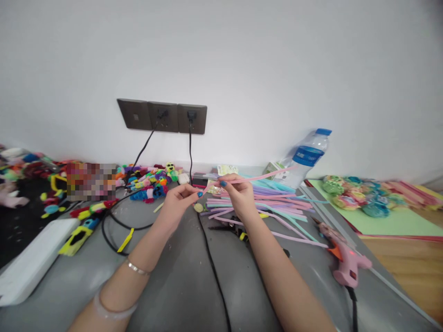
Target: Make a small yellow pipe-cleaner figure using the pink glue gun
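Note:
A pink pipe cleaner [268, 175] is stretched between both hands above the grey table, its free end pointing right. My left hand [180, 201] pinches its left end between thumb and forefinger. Close beside it, my right hand [235, 191] grips the same strip, thumb on top. Behind and right of my right hand lies a loose pile of pink, purple and mint pipe cleaners [294, 210]. Black-and-yellow pliers [238, 229] lie partly hidden under my right wrist.
A pink glue gun [349, 265] lies at the right, near green paper [398, 223] with crinkled flowers. A water bottle [309, 154] leans on the wall. Black cables [211, 258] cross the grey table [183, 286]. Colourful fuzzy figures [155, 182] and a white box [36, 260] are left.

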Action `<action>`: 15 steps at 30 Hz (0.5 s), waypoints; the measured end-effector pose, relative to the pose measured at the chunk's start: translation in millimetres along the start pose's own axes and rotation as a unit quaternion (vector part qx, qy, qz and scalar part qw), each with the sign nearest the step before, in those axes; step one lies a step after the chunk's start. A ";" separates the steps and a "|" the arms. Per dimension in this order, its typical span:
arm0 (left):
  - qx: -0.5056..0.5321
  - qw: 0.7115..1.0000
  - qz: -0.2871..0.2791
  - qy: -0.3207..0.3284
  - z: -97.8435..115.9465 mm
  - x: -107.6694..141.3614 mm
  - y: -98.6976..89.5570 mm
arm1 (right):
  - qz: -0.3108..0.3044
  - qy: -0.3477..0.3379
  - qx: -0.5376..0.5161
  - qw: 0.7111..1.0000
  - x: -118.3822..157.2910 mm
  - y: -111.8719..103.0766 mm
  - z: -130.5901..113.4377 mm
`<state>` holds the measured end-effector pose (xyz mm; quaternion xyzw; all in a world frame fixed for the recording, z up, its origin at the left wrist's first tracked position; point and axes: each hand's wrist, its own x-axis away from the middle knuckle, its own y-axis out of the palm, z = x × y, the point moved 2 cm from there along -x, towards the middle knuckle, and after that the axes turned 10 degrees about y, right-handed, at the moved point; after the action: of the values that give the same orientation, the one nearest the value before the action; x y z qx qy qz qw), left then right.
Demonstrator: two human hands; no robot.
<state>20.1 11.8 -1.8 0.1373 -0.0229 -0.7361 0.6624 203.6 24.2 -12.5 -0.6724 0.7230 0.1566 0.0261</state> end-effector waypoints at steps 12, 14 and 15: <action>0.000 0.998 -0.060 -0.027 -3.0 -4.2 -8.5 | 0.065 0.015 -0.007 0.998 -4.4 -3.2 -2.9; -0.008 0.997 -0.072 -0.032 -2.8 -4.2 -10.1 | 0.089 0.017 -0.024 0.996 -5.7 -6.4 -1.9; -0.015 0.997 -0.072 -0.031 -2.6 -4.0 -10.8 | 0.095 0.019 -0.030 0.995 -6.2 -7.6 -1.2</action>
<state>10.6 17.5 -5.9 0.1059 -0.0220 -0.7863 0.6084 211.9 29.5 -11.2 -0.6041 0.7788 0.1676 -0.0226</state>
